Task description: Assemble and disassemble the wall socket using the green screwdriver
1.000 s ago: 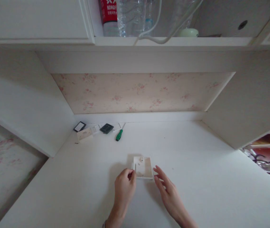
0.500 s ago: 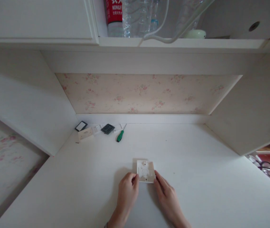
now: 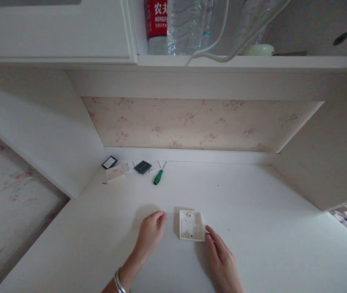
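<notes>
A square white plastic wall-mount switch box (image 3: 191,226), its hollow side facing up, is at the front middle of the white desk. My left hand (image 3: 150,231) is apart from it on the left, over the desk, fingers curled closed. Whether anything small is in those fingers is hidden. At the box's right edge is my right hand (image 3: 223,256), its thumb and forefinger pinched together with a dark sliver between them, too small to name. The fingertips are at or just beside the box's wall; contact is unclear.
Toward the back left lie a green-handled screwdriver (image 3: 158,177), a dark square part (image 3: 142,167), a white plate (image 3: 115,173), a white frame (image 3: 129,167) and a black-edged panel (image 3: 110,162). Overhead, a shelf (image 3: 252,62) holds bottles (image 3: 157,22) and a hanging cable (image 3: 212,57).
My left hand has let go of the box's left edge and moved away to the left. My right hand stays by the right edge. The view has shifted slightly.
</notes>
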`<state>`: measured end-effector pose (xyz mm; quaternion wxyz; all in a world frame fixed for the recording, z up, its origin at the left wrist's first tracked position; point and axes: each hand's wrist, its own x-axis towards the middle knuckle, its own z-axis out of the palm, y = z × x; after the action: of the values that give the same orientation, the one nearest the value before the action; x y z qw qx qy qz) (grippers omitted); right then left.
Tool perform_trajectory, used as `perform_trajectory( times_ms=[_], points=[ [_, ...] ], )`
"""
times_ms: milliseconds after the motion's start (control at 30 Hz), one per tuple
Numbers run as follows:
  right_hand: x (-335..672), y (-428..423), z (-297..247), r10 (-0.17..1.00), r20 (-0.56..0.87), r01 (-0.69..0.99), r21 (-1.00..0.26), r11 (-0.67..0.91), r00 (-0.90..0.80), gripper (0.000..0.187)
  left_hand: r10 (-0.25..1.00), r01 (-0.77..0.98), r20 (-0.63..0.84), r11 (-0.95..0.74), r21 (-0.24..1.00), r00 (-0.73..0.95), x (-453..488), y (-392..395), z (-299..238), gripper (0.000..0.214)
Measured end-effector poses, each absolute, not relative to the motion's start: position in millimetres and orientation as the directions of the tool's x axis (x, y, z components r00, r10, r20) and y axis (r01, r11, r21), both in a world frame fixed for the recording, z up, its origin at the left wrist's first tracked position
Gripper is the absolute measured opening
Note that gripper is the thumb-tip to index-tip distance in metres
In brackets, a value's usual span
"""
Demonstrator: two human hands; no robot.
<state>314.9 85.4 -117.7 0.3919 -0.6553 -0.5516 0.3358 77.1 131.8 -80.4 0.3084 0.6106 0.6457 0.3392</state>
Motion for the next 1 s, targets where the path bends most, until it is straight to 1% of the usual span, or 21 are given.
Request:
perform_trajectory(
  times_ms=[100, 200, 333, 400, 467, 600, 733, 867, 1000],
  points=[
    [320.1, 86.1, -120.8, 0.981, -0.041, 0.449, -0.885, -0.124, 0.192, 0.051, 0.983, 0.666, 0.002, 0.123, 0.736, -0.183, 31.8, 180.1, -60.3, 0.031],
    [324.2, 88.8, -125.3, 0.977, -0.060, 0.426, -0.893, -0.143, 0.202, 0.051, 0.962, 0.684, -0.015, 0.206, 0.699, -0.273, -8.9, 232.4, -44.8, 0.024],
    [327.2, 92.0, -131.1, 0.973, -0.068, 0.383, -0.911, -0.151, 0.221, 0.052, 0.926, 0.695, -0.032, 0.304, 0.651, -0.376, -42.1, 285.1, -42.1, 0.015],
    [328.2, 92.7, -133.0, 0.971, -0.080, 0.359, -0.920, -0.158, 0.224, 0.052, 0.907, 0.682, -0.049, 0.349, 0.642, -0.418, -49.5, 302.1, -47.1, 0.016],
    [328.7, 93.3, -133.7, 0.970, -0.085, 0.339, -0.927, -0.160, 0.226, 0.052, 0.886, 0.655, -0.075, 0.394, 0.645, -0.458, -53.1, 314.5, -53.7, 0.024],
    [327.6, 96.4, -133.6, 0.966, -0.089, 0.290, -0.944, -0.160, 0.241, 0.052, 0.842, 0.589, -0.129, 0.467, 0.660, -0.524, -57.0, 332.8, -65.5, 0.047],
    [327.0, 100.8, -138.9, 0.961, -0.097, 0.266, -0.949, -0.168, 0.260, 0.053, 0.809, 0.533, -0.174, 0.515, 0.671, -0.562, -62.4, 347.6, -72.8, 0.055],
    [329.6, 103.7, -148.5, 0.958, -0.114, 0.239, -0.954, -0.179, 0.265, 0.054, 0.784, 0.471, -0.232, 0.550, 0.690, -0.575, -66.4, 356.1, -76.7, 0.051],
    [335.1, 106.3, -155.5, 0.956, -0.146, 0.173, -0.966, -0.194, 0.255, 0.054, 0.774, 0.377, -0.301, 0.559, 0.739, -0.557, -64.6, 356.6, -78.1, 0.029]
  ],
)
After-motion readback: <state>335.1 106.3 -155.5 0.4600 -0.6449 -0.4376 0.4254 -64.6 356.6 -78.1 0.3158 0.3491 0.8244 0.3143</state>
